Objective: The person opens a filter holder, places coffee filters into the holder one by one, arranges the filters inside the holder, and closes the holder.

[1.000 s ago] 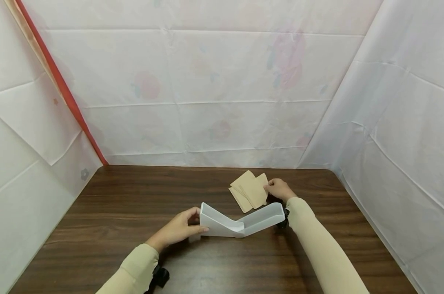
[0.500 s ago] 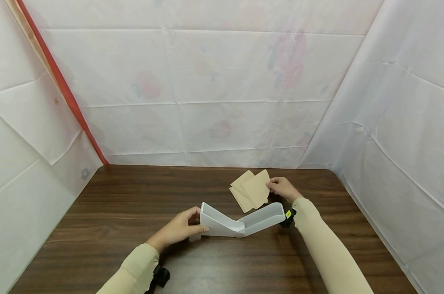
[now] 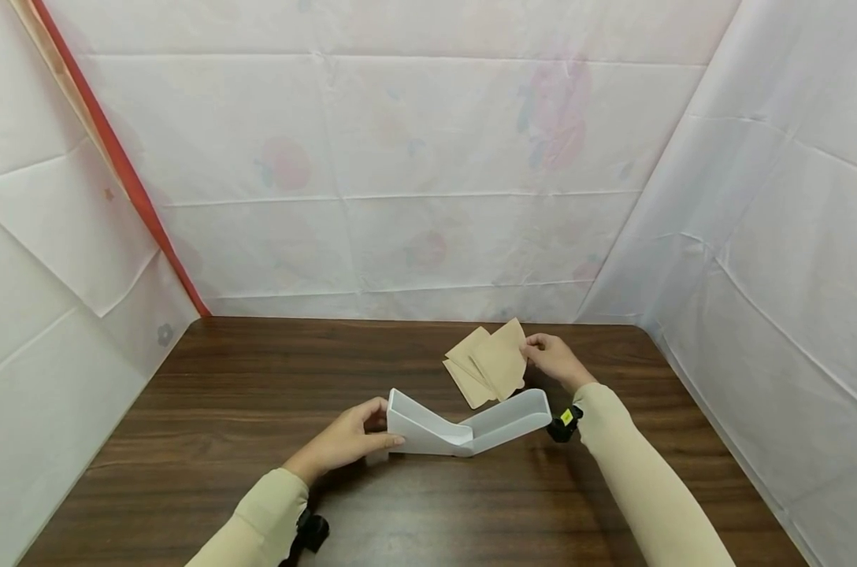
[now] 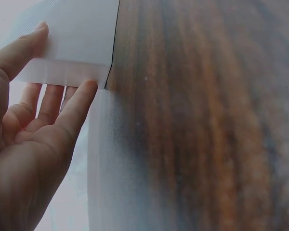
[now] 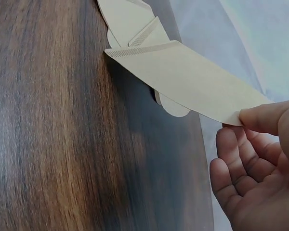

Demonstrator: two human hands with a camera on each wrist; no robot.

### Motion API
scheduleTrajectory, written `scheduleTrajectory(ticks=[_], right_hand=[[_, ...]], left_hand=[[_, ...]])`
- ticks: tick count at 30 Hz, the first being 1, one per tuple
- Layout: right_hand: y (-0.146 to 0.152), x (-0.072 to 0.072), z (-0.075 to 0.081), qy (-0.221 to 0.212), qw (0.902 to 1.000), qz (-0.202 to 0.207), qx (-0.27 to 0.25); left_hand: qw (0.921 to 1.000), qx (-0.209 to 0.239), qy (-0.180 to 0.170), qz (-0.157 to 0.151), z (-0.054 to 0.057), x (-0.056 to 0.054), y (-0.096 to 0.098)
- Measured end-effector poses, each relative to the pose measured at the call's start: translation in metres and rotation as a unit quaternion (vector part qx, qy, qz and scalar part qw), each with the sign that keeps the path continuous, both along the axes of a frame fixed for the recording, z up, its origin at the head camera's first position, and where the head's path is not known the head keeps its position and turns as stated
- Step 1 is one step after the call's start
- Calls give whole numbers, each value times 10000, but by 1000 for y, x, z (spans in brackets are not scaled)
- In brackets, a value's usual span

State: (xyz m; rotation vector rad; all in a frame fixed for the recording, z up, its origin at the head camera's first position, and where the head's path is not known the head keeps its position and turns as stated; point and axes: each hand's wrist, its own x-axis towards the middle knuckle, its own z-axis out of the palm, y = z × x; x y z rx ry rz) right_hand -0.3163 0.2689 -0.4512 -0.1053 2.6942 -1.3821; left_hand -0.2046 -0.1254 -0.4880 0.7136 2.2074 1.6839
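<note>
My left hand [image 3: 346, 439] grips the left end of the white V-shaped holder [image 3: 425, 435] — beyond it, my right hand [image 3: 554, 360] pinches a paper coffee filter [image 3: 505, 358], overlapping other filters [image 3: 465, 385].

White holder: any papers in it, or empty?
Looks empty: the head view shows bare inner walls in the white holder. The papers are beyond it, outside; the right hand pinches one by its edge.

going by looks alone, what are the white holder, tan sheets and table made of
White holder: probably plastic, satin, with thin, even walls. Tan sheets: likely matte paper, thin with crimped edges. Table: brown wood grain, slight sheen; wood or laminate, unclear.
</note>
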Motion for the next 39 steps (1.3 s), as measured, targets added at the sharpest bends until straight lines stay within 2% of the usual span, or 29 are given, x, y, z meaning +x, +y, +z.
scheduleTrajectory(ticks=[5,12,19,27,39], right_hand=[[1,3,3,184,9998,31,76],[0,6,8,414,9989,91,-207],[-7,15,20,733,9971,190,93],[-12,22,33,1201,9911,506,264],[-19,34,47,1785,9830,330,283]], left_hand=[[10000,-78,16,5,2,0,-1],[9999,-92,17,41,4,0,-1],[9999,-118,-10,23,3,1,-2],[9999,-97,15,48,3,1,-2],[9999,-107,19,39,1,1,-2]])
